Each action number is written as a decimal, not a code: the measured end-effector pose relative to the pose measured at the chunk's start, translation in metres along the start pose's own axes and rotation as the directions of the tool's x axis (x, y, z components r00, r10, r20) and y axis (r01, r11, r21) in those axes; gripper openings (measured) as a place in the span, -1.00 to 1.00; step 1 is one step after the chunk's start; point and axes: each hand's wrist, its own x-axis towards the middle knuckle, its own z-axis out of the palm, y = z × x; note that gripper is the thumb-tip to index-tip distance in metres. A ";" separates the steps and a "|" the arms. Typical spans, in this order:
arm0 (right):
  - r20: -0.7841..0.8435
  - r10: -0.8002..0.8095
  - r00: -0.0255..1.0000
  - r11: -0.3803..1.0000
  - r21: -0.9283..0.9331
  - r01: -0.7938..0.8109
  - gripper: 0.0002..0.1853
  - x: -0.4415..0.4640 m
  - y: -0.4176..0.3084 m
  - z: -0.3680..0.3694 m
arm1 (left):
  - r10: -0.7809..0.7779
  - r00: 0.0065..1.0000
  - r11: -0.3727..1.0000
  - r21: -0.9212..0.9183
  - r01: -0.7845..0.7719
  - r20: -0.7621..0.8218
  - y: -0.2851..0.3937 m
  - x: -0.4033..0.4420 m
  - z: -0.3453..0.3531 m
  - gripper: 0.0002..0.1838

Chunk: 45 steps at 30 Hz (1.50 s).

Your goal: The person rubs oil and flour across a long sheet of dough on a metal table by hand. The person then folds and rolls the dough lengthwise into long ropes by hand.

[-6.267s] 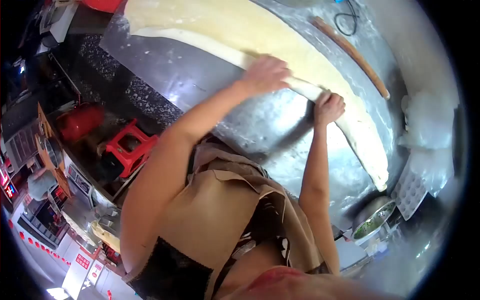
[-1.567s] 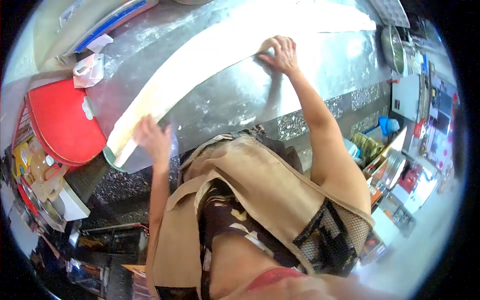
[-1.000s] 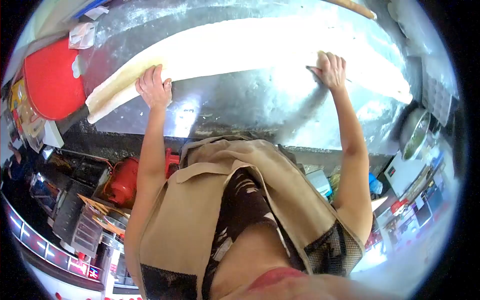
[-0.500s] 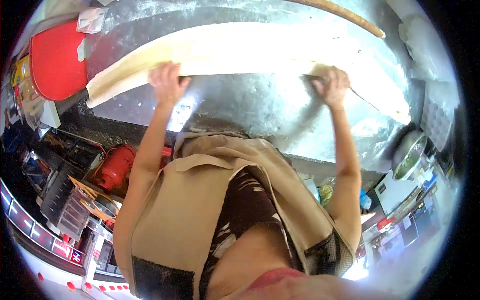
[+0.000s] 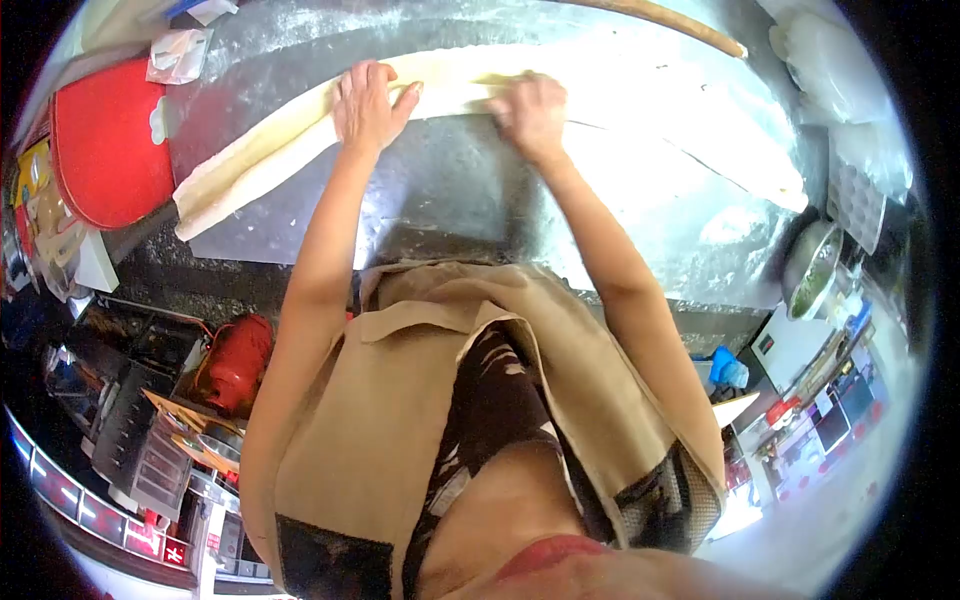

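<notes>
A long sheet of pale dough (image 5: 270,145) stretches across the floured metal worktop (image 5: 440,190), with its near edge folded over into a strip on the left. My left hand (image 5: 370,110) lies on the dough left of the middle, fingers over the fold and thumb spread apart. Farther right, my right hand (image 5: 532,115) rests on the same near edge, slightly blurred, its thumb apart from the fingers. Strong glare hides much of the dough's right half, where a dark slit-like line runs along the near side.
A wooden rolling pin (image 5: 670,18) lies at the far edge. To the left are a red padded seat or lid (image 5: 110,145) and a small clear bag (image 5: 178,55). A metal bowl with green contents (image 5: 815,270) and a moulded tray (image 5: 857,190) stand right. Below left is a red gas cylinder (image 5: 240,362).
My right hand has moved left along the dough, close to the left hand. My left hand has shifted slightly right and farther away. More of the near edge on the left appears folded.
</notes>
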 end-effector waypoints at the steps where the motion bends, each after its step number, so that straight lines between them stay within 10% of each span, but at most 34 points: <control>1: 0.114 -0.018 0.993 0.996 -0.080 0.027 -0.61 0.008 -0.023 0.005 | 0.006 1.000 1.000 0.016 -0.006 0.002 -0.002 0.007 0.000 -0.63; 12: 0.012 0.174 0.985 0.980 -0.101 -0.172 -0.83 0.065 -0.032 0.032 | 0.111 0.933 0.994 0.024 -0.110 -0.342 0.031 -0.022 0.024 -0.79; 20: 0.215 0.035 0.976 0.988 0.139 -0.066 -0.37 0.087 -0.036 0.025 | 0.032 0.999 0.998 0.045 -0.032 0.000 0.017 0.062 0.018 -0.81; 25: 0.652 0.048 0.757 0.997 -0.078 0.005 -0.32 0.104 -0.051 0.017 | -0.008 0.992 1.000 0.012 0.006 0.125 0.012 0.082 0.019 -0.79; 30: 0.695 0.167 0.699 0.986 -0.129 -0.107 -0.54 0.118 -0.042 0.034 | 0.274 0.959 0.915 -0.327 -0.235 0.076 0.006 0.056 0.004 -0.62; 32: 0.894 -0.004 0.449 0.983 0.085 -0.161 -0.58 0.125 -0.029 0.042 | 0.357 0.929 0.924 -0.185 -0.335 0.102 0.015 0.024 -0.008 -0.35; 33: 0.974 -0.088 0.211 0.993 0.070 0.093 -0.53 0.145 -0.042 0.018 | 0.357 0.915 0.933 -0.131 -0.336 0.190 0.018 0.016 -0.012 -0.20; 36: 0.878 -0.347 0.330 0.906 0.405 -0.123 -0.45 0.128 -0.024 0.032 | 0.260 0.914 0.965 -0.070 -0.251 0.311 0.024 0.018 -0.002 -0.44; 39: 0.916 -0.292 0.274 0.746 0.397 -0.535 -0.59 0.133 -0.020 0.022 | 0.365 0.906 0.929 0.144 -0.340 -0.214 0.019 0.014 0.029 -0.61; 43: 0.977 -0.119 0.177 0.939 0.169 -0.299 -0.61 0.135 -0.027 0.020 | 0.228 0.948 0.972 -0.005 -0.235 -0.223 0.032 0.013 0.044 -0.67; 45: 0.962 -0.098 0.254 0.995 0.100 0.004 -0.65 0.118 -0.030 0.029 | 0.204 0.976 0.974 0.086 -0.211 0.076 0.033 0.015 0.045 -0.75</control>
